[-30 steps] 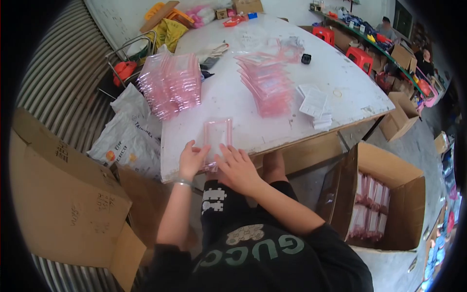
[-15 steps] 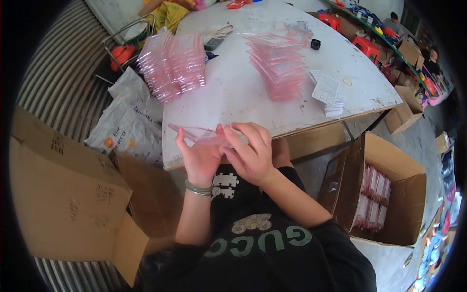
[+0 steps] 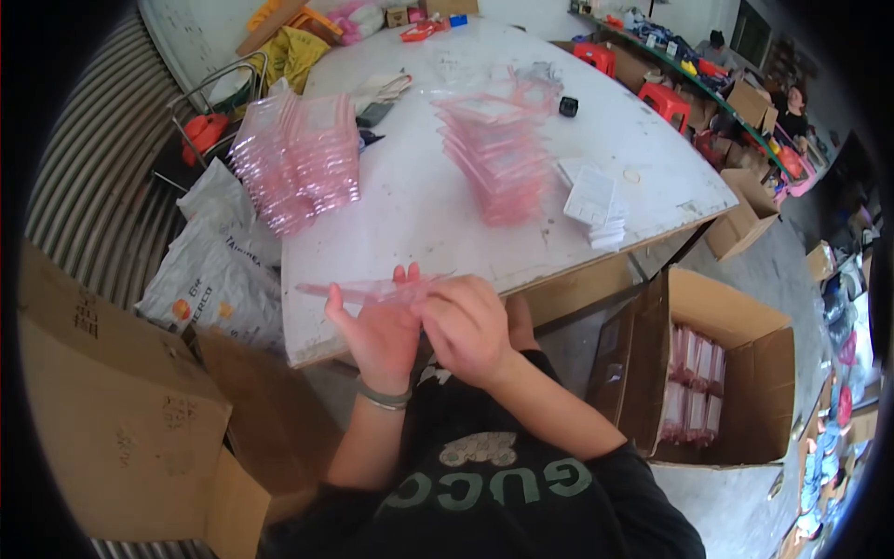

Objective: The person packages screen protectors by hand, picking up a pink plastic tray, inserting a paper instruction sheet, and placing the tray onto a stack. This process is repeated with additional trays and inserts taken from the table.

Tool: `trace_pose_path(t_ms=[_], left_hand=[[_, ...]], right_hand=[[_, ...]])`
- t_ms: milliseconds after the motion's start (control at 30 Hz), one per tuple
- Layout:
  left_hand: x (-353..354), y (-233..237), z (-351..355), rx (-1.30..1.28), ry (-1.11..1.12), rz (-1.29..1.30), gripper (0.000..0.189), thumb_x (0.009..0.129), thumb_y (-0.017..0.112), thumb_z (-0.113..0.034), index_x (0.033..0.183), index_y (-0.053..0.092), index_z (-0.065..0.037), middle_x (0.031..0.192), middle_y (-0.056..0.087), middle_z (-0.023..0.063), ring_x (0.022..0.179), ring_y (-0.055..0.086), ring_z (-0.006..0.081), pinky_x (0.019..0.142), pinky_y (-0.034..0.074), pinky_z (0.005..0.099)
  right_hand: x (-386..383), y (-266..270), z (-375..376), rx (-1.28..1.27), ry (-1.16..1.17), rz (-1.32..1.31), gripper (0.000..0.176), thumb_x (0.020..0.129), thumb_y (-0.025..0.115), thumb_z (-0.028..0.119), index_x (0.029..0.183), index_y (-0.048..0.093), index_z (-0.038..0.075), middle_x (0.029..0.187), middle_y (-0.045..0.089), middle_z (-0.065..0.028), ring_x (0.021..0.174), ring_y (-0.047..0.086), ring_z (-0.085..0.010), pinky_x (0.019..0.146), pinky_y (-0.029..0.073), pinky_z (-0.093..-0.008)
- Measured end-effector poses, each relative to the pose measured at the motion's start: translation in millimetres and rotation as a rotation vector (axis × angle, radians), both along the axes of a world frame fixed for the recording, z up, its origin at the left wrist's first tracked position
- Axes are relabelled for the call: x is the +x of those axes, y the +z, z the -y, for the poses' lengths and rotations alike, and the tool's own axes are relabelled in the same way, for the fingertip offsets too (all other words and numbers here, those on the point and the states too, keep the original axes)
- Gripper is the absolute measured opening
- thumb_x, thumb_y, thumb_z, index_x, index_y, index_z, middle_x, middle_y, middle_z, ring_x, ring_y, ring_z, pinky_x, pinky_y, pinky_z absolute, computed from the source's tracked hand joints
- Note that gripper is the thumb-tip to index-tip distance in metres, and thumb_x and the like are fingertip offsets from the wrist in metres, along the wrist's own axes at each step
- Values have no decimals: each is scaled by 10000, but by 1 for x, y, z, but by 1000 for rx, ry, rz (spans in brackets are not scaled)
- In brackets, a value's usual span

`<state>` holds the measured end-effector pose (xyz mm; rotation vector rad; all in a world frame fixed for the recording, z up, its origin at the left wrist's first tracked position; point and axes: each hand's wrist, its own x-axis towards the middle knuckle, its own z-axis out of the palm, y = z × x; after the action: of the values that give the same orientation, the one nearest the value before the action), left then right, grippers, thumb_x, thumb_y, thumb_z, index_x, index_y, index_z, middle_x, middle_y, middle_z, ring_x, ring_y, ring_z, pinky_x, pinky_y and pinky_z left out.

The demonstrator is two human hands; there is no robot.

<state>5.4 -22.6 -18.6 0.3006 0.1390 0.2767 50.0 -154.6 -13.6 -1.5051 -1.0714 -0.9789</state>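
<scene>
A thin, see-through pink plastic bag [image 3: 346, 293] lies across the palm and fingers of my left hand [image 3: 382, 343], over the table's near edge. This hand faces palm up, fingers stretched out and thumb apart. My right hand [image 3: 467, 328] is closed, its fingertips pinching the bag's right end. Beyond them rises a loose, fanned pile of pink bags [image 3: 498, 158]. To its left stand neat stacks of filled pink bags [image 3: 298, 158]. White printed cards [image 3: 590, 196] lie in a small pile on the right.
The white table [image 3: 400, 224] spans the middle. An open carton [image 3: 731, 373] at right holds packed pink bags. More cardboard boxes [image 3: 112, 391] and a grey-white sack [image 3: 209, 261] stand at left. A small black object [image 3: 569, 106] sits on the table. People sit at a far bench.
The view has shifted, so the table sits lower and further left. My right fingers have closed more tightly at the bag's end, and the bag lies flatter over my left hand.
</scene>
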Motion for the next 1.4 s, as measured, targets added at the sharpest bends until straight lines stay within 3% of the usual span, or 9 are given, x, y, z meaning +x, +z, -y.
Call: trace_pose_path(t_ms=[200, 400, 500, 567, 667, 800, 967, 1067, 1400], left_hand=[[8, 5, -4, -4, 129, -115, 901, 854, 593, -654, 1420, 314, -11, 1200, 475, 170, 1173, 487, 353, 1084, 395, 568], [0, -14, -22, 62, 124, -13, 899, 855, 563, -657, 1439, 264, -44, 1236, 474, 181, 1210, 486, 373, 1098, 370, 630], [-2, -19, -23, 52, 194, 16, 860, 859, 548, -655, 1424, 284, -63, 1248, 473, 183, 1221, 482, 382, 1095, 369, 639], [-1, -10, -18, 66, 263, -35, 829, 868, 487, -685, 1328, 400, -1, 1222, 531, 177, 1208, 514, 352, 1132, 342, 602], [-2, -18, -19, 19, 242, 5, 824, 870, 535, -632, 1443, 284, -96, 1257, 483, 174, 1221, 482, 380, 1095, 377, 644], [-8, -13, -15, 90, 292, 50, 836, 893, 479, -646, 1494, 269, -105, 1295, 489, 173, 1237, 490, 356, 1101, 380, 630], [-13, -15, -17, 337, 219, 111, 957, 898, 428, -715, 1566, 197, -69, 1445, 447, 199, 1282, 487, 333, 1140, 351, 610], [-12, -25, -21, 292, 150, 151, 991, 895, 417, -737, 1584, 164, -70, 1500, 407, 205, 1293, 483, 326, 1148, 342, 606], [-8, -6, 4, 420, 192, 252, 1046, 856, 436, -745, 1601, 140, -74, 1460, 399, 152, 1319, 449, 281, 1147, 357, 539]], right_hand=[[2, 2, -11, -29, 145, -8, 276, 711, 689, -3, 977, 622, -32, 982, 654, -163, 896, 644, -363, 792, 520, -439], [-20, 10, -11, -328, 204, -209, 459, 747, 780, 119, 1167, 616, 33, 1148, 665, -134, 1100, 631, -326, 1051, 358, -483], [-14, 11, -6, -444, 322, -239, 565, 765, 773, 208, 1256, 568, 18, 1214, 629, -157, 1177, 586, -327, 1092, 297, -525], [-19, 8, -5, -493, 323, -276, 651, 745, 794, 232, 1308, 543, 22, 1258, 617, -166, 1233, 552, -329, 1092, 289, -537], [-16, 3, -6, -612, 329, -335, 784, 736, 821, 276, 1409, 481, 64, 1411, 533, -156, 1326, 487, -336, 1096, 264, -560], [-16, 6, -8, -695, 321, -299, 839, 748, 822, 342, 1457, 450, 96, 1525, 449, -154, 1381, 436, -339, 1102, 232, -593], [-24, -4, -13, -784, 372, -348, 909, 767, 803, 432, 1520, 395, 127, 1535, 436, -154, 1394, 419, -349, 1112, 182, -630], [-19, -1, -9, -755, 435, -355, 942, 757, 793, 473, 1528, 388, 112, 1502, 460, -160, 1391, 420, -345, 1100, 197, -649], [-22, 5, -12, -712, 302, -307, 1131, 686, 783, 677, 1577, 314, 161, 1594, 345, -189, 1515, 254, -375, 1148, 74, -638]])
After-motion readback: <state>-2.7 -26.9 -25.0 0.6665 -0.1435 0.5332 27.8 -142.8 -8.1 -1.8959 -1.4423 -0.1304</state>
